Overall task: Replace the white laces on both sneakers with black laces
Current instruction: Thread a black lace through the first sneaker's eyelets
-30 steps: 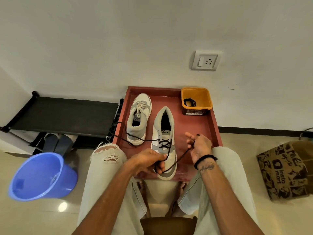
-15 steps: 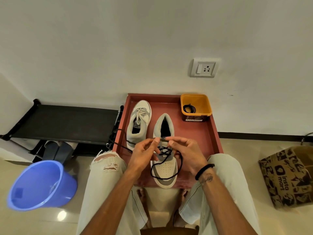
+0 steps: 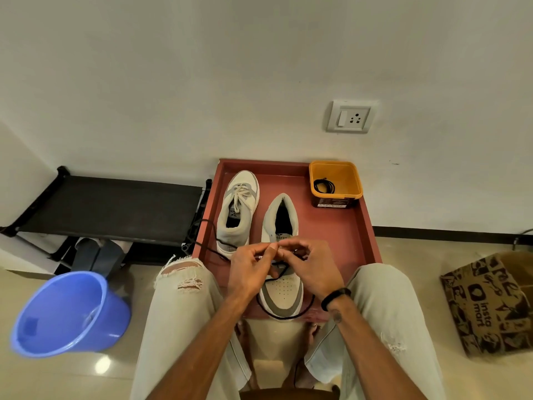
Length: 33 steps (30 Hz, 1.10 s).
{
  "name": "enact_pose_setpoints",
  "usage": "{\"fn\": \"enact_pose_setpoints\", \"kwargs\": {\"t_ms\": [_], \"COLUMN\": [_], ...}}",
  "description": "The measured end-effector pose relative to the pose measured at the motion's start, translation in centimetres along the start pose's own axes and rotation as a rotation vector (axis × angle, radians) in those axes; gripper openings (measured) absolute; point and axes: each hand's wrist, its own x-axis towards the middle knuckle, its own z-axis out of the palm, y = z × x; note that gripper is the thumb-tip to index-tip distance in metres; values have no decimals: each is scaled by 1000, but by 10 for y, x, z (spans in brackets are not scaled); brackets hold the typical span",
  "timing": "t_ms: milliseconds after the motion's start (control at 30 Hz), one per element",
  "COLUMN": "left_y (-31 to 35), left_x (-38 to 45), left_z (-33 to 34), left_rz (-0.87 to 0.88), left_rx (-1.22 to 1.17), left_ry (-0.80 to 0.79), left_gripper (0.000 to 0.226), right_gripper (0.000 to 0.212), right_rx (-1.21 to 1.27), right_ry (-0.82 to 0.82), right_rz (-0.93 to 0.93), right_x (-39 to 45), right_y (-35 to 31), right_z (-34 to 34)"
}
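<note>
Now | black lace pinched by both hands | over near sneaker

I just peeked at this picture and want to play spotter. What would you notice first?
First, the two hands, left hand and right hand, meeting over the near sneaker on the red tray, working a black lace. Then the bright blue bucket on the floor at the left, and the orange tub in the tray's far right corner.
</note>
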Motion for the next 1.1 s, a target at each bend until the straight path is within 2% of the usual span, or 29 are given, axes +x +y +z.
{"fn": "enact_pose_setpoints", "kwargs": {"t_ms": [167, 333, 567, 667, 767, 967, 1100], "left_y": [2, -11, -13, -13, -10, -14, -13], "left_x": [-1, 3, 10, 9, 7, 9, 14], "left_z": [1, 7, 9, 8, 8, 3, 4], "left_rz": [87, 134, 166, 169, 113, 27, 28], "left_rx": [84, 351, 508, 441, 378, 284, 277], "left_ry": [5, 267, 274, 246, 225, 240, 263], "left_gripper": [22, 22, 19, 12, 16, 14, 10], "right_gripper": [16, 9, 8, 9, 7, 6, 11], "right_rx": [-172, -371, -558, -487, -367, -326, -298], "right_ry": [11, 163, 89, 93, 40, -47, -33], "right_rz": [-93, -143, -106, -87, -57, -42, -12], "right_x": [-1, 8, 21, 25, 29, 36, 37], "right_y": [4, 18, 27, 31, 32, 36, 38], "right_z": [1, 6, 22, 27, 29, 27, 24]}}
